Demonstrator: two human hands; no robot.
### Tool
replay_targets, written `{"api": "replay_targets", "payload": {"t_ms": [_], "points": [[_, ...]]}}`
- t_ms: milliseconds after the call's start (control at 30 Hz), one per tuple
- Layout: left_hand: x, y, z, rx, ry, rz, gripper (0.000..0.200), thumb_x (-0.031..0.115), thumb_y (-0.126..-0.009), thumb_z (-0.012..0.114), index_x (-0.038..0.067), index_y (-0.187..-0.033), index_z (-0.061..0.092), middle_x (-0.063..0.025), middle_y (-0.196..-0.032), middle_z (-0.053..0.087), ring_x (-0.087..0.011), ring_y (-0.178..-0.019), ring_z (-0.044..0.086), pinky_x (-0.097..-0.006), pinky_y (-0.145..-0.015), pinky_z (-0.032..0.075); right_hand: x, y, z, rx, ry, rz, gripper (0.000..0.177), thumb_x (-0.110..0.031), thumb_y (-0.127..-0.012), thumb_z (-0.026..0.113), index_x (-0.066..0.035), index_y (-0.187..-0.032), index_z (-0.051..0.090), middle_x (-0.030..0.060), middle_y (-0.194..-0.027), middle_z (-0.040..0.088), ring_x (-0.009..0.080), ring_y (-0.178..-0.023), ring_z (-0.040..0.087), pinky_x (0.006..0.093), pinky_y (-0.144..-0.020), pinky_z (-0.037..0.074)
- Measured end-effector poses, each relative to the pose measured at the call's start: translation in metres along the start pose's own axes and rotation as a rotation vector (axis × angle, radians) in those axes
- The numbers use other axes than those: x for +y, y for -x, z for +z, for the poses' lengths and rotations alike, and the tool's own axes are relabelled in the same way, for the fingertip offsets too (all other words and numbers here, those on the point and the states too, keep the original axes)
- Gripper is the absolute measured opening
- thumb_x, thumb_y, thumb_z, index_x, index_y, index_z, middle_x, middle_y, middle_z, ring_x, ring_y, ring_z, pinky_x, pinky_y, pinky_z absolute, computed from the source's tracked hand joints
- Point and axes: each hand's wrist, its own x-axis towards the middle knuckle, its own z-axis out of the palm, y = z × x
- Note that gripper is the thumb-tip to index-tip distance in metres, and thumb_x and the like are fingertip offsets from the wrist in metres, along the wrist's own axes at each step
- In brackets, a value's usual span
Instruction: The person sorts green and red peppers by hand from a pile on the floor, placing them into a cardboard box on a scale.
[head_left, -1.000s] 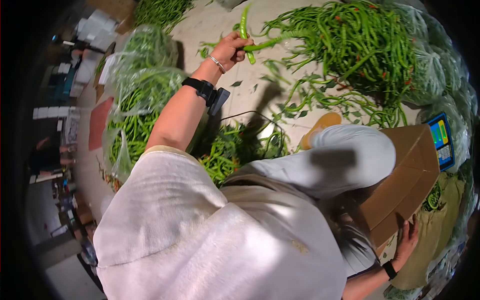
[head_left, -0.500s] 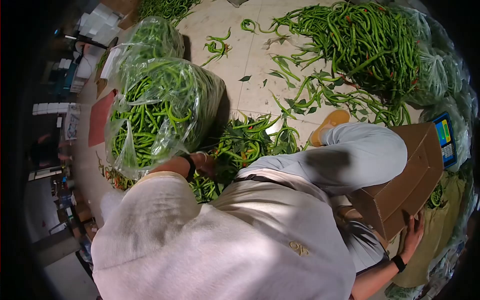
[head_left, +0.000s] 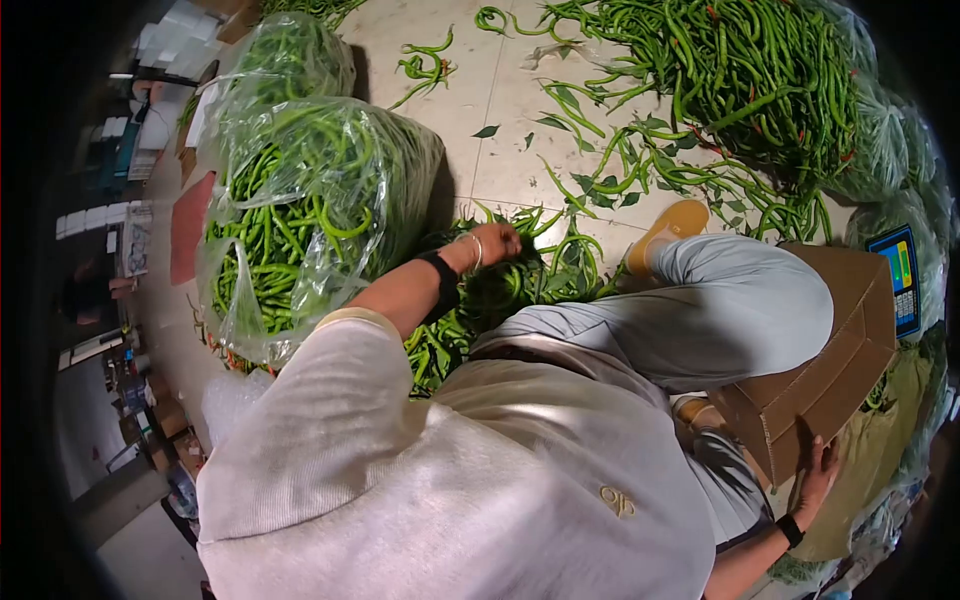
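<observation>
My left hand (head_left: 492, 244), with a bracelet and a dark wristband, is over a heap of green chili peppers (head_left: 560, 262) mixed with leaves on the floor. Its fingers are curled together; what they hold, if anything, I cannot make out. At the lower right, my right hand (head_left: 818, 478) touches the side of an open brown cardboard box (head_left: 850, 350) with its fingers stretched out. The box leans by my bent knee, and its inside is mostly out of sight. A clear plastic bag (head_left: 400, 160) full of green chili peppers stands left of my left hand.
Behind that bag is another filled bag (head_left: 300, 60). A large pile of green chili peppers (head_left: 740, 80) spreads at the top right, with loose peppers and leaves on the tiles. A blue device with keys (head_left: 897, 275) and an olive cloth (head_left: 870, 440) lie beyond the box.
My left hand has moved up and to the right, from beside the plastic bag to over the pepper heap. My right hand stays at the box.
</observation>
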Motion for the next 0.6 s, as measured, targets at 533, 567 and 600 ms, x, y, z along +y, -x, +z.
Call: {"api": "replay_targets", "payload": {"t_ms": [533, 567, 600], "points": [[-0.110, -0.064, 0.024, -0.248, -0.404, -0.056, 0.038, 0.018, -0.074, 0.058, 0.012, -0.112, 0.056, -0.0133, -0.105, 0.060, -0.0303, -0.095, 0.058, -0.0374, -0.079, 0.047, -0.001, -0.004, 0.049, 0.345, 0.424, 0.005, 0.063, -0.037, -0.089, 0.046, 0.003, -0.133, 0.027, 0.0210, -0.138, 0.028, 0.0317, -0.127, 0.028, 0.0349, -0.105, 0.023], [-0.112, -0.059, 0.017, -0.264, 0.097, -0.211, 0.027, 0.014, -0.076, 0.060, 0.012, -0.103, 0.058, -0.0097, -0.097, 0.062, -0.0254, -0.086, 0.060, -0.0363, -0.072, 0.048, 0.001, -0.005, 0.048, 0.343, 0.429, 0.003, 0.063, -0.037, -0.089, 0.046, 0.003, -0.133, 0.027, 0.0210, -0.138, 0.028, 0.0317, -0.127, 0.028, 0.0349, -0.105, 0.023], [-0.083, -0.043, -0.001, -0.220, 0.589, -0.378, 0.017, 0.010, -0.077, 0.061, 0.012, -0.094, 0.061, -0.0061, -0.089, 0.064, -0.0204, -0.076, 0.062, -0.0352, -0.066, 0.048, 0.000, -0.006, 0.048, 0.344, 0.428, 0.004, 0.063, -0.037, -0.089, 0.047, 0.003, -0.133, 0.027, 0.0213, -0.138, 0.029, 0.0320, -0.127, 0.028, 0.0349, -0.105, 0.023]]}}
